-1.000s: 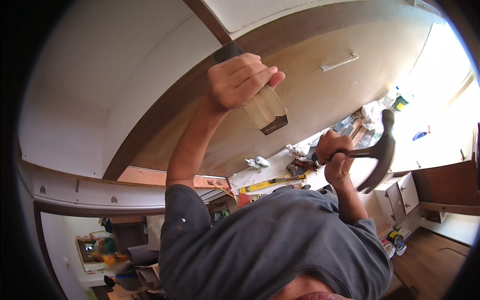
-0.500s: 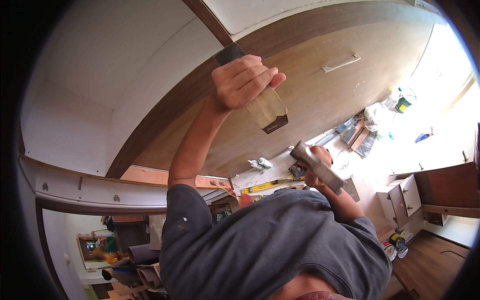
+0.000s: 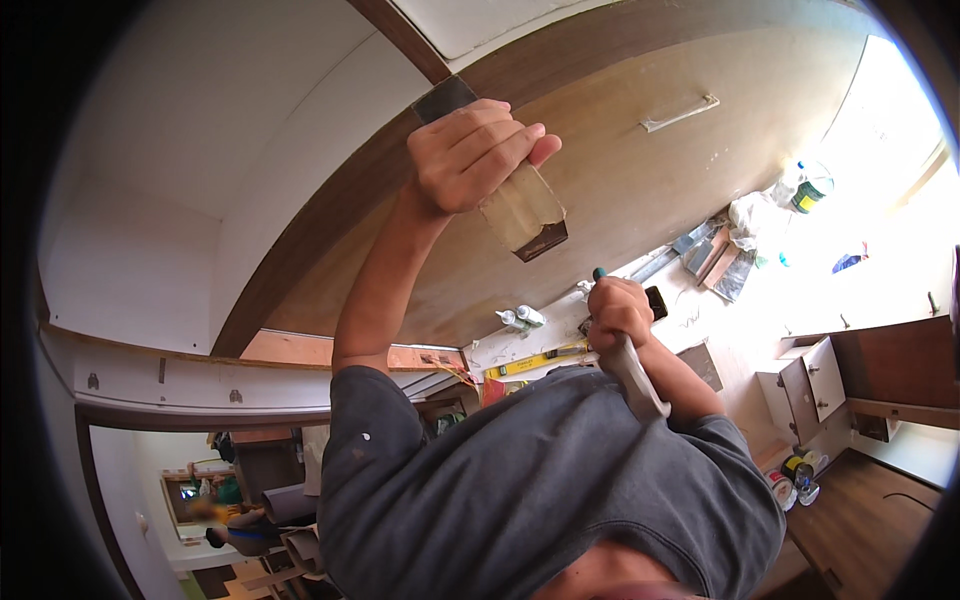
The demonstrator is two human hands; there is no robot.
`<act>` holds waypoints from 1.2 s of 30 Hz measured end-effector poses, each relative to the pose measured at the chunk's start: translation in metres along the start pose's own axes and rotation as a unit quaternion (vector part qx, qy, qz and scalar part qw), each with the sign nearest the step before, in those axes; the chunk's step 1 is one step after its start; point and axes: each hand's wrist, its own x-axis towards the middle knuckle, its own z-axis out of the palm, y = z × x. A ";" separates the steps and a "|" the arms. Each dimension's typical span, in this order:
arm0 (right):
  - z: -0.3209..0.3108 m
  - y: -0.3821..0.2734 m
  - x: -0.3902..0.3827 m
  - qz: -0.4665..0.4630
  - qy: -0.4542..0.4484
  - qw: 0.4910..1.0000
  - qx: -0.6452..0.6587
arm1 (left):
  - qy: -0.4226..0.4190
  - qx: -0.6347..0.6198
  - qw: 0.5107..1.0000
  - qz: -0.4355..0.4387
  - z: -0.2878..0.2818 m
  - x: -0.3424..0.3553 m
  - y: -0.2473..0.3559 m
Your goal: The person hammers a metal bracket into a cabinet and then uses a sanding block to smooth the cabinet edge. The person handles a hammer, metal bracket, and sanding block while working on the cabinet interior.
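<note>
My left hand [image 3: 470, 155] is raised, with its fingers wrapped round a worn wooden block [image 3: 520, 212]. The block's dark upper end lies against the curved brown edge strip [image 3: 345, 185] of the large panel. In front of my chest on the right, my right hand [image 3: 619, 312] is closed in a fist round a hammer [image 3: 641, 380]. A pale, curved part of the hammer with a flared end shows below the fist; the hand hides much of the rest.
A wide brown panel [image 3: 640, 190] bears a pale handle [image 3: 680, 113]. Below lie white bottles [image 3: 521, 317], a yellow spirit level [image 3: 536, 362] and board offcuts [image 3: 712, 255]. A drawer unit [image 3: 803, 388] and cans [image 3: 790, 480] stand at the right. Another person [image 3: 245, 533] is at the lower left.
My right hand has turned the hammer, so its broad metal head no longer faces up across the fist. My left hand and the block have shifted slightly left in view.
</note>
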 end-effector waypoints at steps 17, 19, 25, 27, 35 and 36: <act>-0.002 0.008 0.008 -0.005 -0.038 0.999 -0.006 | -0.025 -0.011 1.000 -0.014 -0.005 0.002 0.002; -0.001 0.008 0.009 0.024 -0.025 0.999 -0.020 | -0.012 0.001 1.000 -0.006 -0.001 0.001 0.000; -0.001 0.007 0.014 0.015 -0.036 0.999 -0.019 | -0.007 0.006 1.000 -0.002 -0.001 0.000 -0.001; -0.002 0.008 0.013 0.066 -0.049 0.996 -0.031 | -0.012 0.002 1.000 0.001 -0.001 0.000 0.000; -0.001 -0.004 0.011 0.087 0.004 0.996 -0.009 | -0.049 -0.006 0.999 -0.019 -0.005 0.000 0.005; -0.002 -0.011 0.013 0.142 0.038 0.989 -0.011 | -0.059 -0.003 0.998 -0.019 -0.005 0.000 0.010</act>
